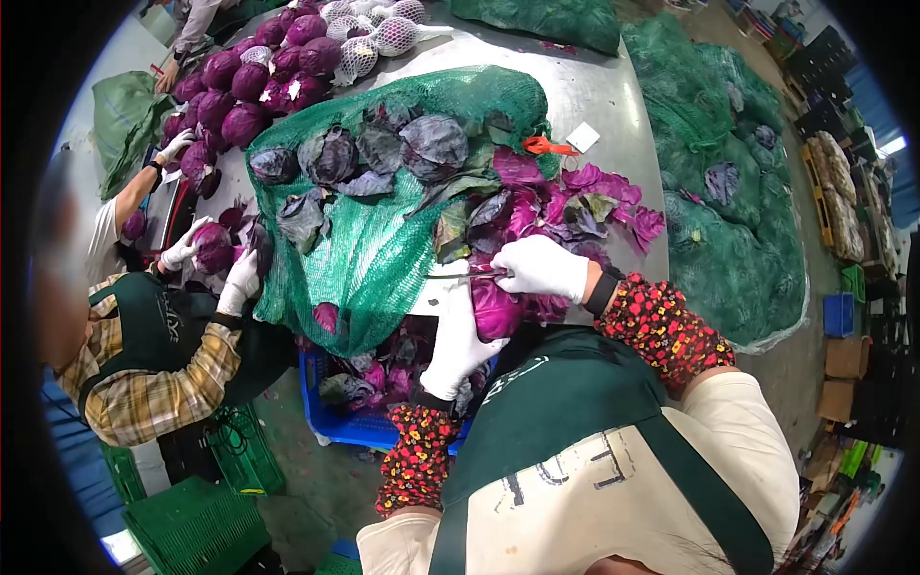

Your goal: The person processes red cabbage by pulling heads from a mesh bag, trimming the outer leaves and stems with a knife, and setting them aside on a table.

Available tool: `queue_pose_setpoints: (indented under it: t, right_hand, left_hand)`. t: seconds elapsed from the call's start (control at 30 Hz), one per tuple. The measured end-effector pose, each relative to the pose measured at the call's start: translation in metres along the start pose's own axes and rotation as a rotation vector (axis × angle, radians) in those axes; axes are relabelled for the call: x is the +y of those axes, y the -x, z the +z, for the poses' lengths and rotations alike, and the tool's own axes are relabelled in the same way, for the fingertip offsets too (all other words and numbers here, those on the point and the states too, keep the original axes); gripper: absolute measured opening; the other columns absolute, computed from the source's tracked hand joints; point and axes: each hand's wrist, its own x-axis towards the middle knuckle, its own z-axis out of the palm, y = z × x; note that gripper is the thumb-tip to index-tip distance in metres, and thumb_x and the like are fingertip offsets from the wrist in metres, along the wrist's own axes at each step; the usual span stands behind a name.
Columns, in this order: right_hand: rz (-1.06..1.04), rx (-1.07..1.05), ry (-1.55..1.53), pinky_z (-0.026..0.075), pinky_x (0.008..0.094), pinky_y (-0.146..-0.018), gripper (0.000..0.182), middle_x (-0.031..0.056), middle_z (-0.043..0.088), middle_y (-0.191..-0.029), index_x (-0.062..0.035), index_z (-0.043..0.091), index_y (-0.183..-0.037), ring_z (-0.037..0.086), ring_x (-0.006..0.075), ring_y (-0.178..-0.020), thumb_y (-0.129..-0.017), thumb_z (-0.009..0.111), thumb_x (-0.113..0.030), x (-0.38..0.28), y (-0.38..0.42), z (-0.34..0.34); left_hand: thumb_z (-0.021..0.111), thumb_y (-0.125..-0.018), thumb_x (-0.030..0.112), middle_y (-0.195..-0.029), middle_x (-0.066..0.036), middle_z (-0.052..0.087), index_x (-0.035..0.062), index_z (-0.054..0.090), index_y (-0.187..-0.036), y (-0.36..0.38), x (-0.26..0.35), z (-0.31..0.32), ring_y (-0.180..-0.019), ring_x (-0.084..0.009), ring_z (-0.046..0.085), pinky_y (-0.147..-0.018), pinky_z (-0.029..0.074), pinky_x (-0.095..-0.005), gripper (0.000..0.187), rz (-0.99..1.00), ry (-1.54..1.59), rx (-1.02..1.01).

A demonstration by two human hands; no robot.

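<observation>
Purple cabbage (496,312) sits clasped in my left grip (456,347), my right grip (542,268) closed around a knife (487,274), apparently mid-trim, the next cut wanting steadiness.

A small white square card (583,137) lies on the grey metal worktop (628,105), above the middle of the frame. At left, a person in a yellow plaid shirt and dark green apron (158,331) stands near slatted green plastic crates (196,527) at lower left. Toward the right edge, pale wrapped bundles (838,206) lean by a wooden pallet (817,196); below them are a blue plastic bin (839,314) and brown cardboard boxes (847,357).
</observation>
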Motion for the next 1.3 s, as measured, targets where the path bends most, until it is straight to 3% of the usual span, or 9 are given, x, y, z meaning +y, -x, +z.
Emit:
queue_pose_setpoints:
  t: [0.43, 0.57, 0.67, 0.8, 0.97, 1.03, 1.1, 1.23, 1.3]
  right_hand:
    - [-0.135, 0.42, -0.17, 0.053, 0.0384, -0.068, 0.015, 0.0121, 0.067, -0.082, -0.0057, 0.069, -0.093, 0.066, 0.031, -0.075, -0.084, 0.07, -0.019, 0.019, 0.01, 0.035]
    - [0.038, 0.275, -0.242, 0.053, 0.037, -0.072, 0.022, 0.0134, 0.07, -0.081, -0.0046, 0.07, -0.089, 0.068, 0.0305, -0.078, -0.084, 0.067, -0.025, 0.019, 0.01, 0.028]
    - [0.343, 0.015, -0.541, 0.052, 0.0323, -0.074, 0.046, 0.0107, 0.07, -0.081, -0.0012, 0.069, -0.088, 0.067, 0.0199, -0.075, -0.082, 0.07, -0.047, 0.015, 0.003, 0.008]
    - [0.392, -0.234, -0.645, 0.052, 0.0358, -0.058, 0.044, 0.0162, 0.069, -0.079, 0.0012, 0.067, -0.09, 0.065, 0.0243, -0.064, -0.078, 0.069, -0.041, 0.037, -0.009, 0.012]
    - [0.159, -0.241, -0.256, 0.053, 0.0392, -0.061, 0.043, 0.0187, 0.068, -0.072, 0.0034, 0.069, -0.087, 0.066, 0.0306, -0.062, -0.071, 0.071, -0.036, 0.032, -0.008, 0.013]
    - [0.104, -0.289, -0.047, 0.053, 0.0401, -0.072, 0.036, 0.0199, 0.069, -0.084, -0.0005, 0.071, -0.091, 0.067, 0.0366, -0.077, -0.071, 0.067, -0.031, 0.021, -0.003, 0.004]
    - [0.134, 0.088, 0.118, 0.054, 0.0419, -0.075, 0.017, 0.0183, 0.07, -0.081, -0.0081, 0.073, -0.082, 0.068, 0.0339, -0.08, -0.07, 0.06, -0.009, 0.055, 0.014, 0.039]
    - [0.178, 0.289, -0.209, 0.054, 0.0402, -0.074, 0.016, 0.0142, 0.07, -0.079, -0.0103, 0.073, -0.072, 0.068, 0.0319, -0.075, -0.071, 0.058, -0.008, 0.093, 0.053, 0.048]
    - [0.464, 0.384, -0.198, 0.054, 0.0397, -0.075, 0.021, 0.0123, 0.071, -0.091, -0.011, 0.074, -0.094, 0.068, 0.0302, -0.085, -0.079, 0.058, -0.013, 0.062, 0.048, 0.021]
  left_hand:
    - [0.086, -0.063, 0.026, -0.145, -0.031, 0.032, -0.0064, 0.016, -0.149, 0.005, -0.007, 0.004, -0.136, -0.0449, 0.033, -0.114, 0.028, -0.0459, 0.116, -0.092, 0.089, -0.064]
    - [0.087, -0.06, 0.022, -0.149, -0.032, 0.025, -0.0074, 0.009, -0.15, 0.011, -0.005, 0.012, -0.14, -0.045, 0.027, -0.117, 0.024, -0.0457, 0.122, -0.029, -0.022, -0.046]
    - [0.087, -0.059, 0.019, -0.148, -0.031, 0.028, -0.0083, 0.017, -0.148, 0.014, 0.008, 0.016, -0.139, -0.0457, 0.028, -0.116, 0.024, -0.0484, 0.116, -0.043, -0.079, -0.05]
    - [0.086, -0.056, 0.016, -0.149, -0.03, 0.028, -0.0088, 0.025, -0.145, 0.01, 0.03, 0.016, -0.14, -0.043, 0.027, -0.117, 0.021, -0.0502, 0.111, 0.011, -0.179, -0.078]
    - [0.079, -0.058, 0.01, -0.147, -0.023, 0.035, -0.0058, 0.033, -0.142, 0.011, 0.028, 0.017, -0.138, -0.0406, 0.032, -0.117, 0.023, -0.0497, 0.097, 0.149, -0.306, -0.128]
    - [0.076, -0.059, 0.006, -0.148, -0.02, 0.036, -0.0039, 0.035, -0.142, 0.014, 0.024, 0.018, -0.139, -0.0402, 0.031, -0.116, 0.025, -0.0494, 0.093, 0.183, -0.333, -0.107]
    - [0.077, -0.056, 0.006, -0.147, -0.019, 0.036, -0.0025, 0.035, -0.142, 0.018, 0.026, 0.012, -0.139, -0.0405, 0.03, -0.116, 0.026, -0.0493, 0.096, 0.168, -0.271, -0.087]
    - [0.084, -0.058, 0.012, -0.147, -0.019, 0.036, 0.0009, 0.031, -0.144, 0.032, 0.013, 0.019, -0.138, -0.0421, 0.03, -0.114, 0.028, -0.0501, 0.101, 0.084, -0.082, 0.13]
    - [0.085, -0.061, 0.016, -0.149, -0.019, 0.032, 0.0024, 0.03, -0.146, 0.027, 0.013, 0.014, -0.138, -0.0429, 0.031, -0.113, 0.029, -0.0516, 0.102, -0.015, -0.072, 0.035]
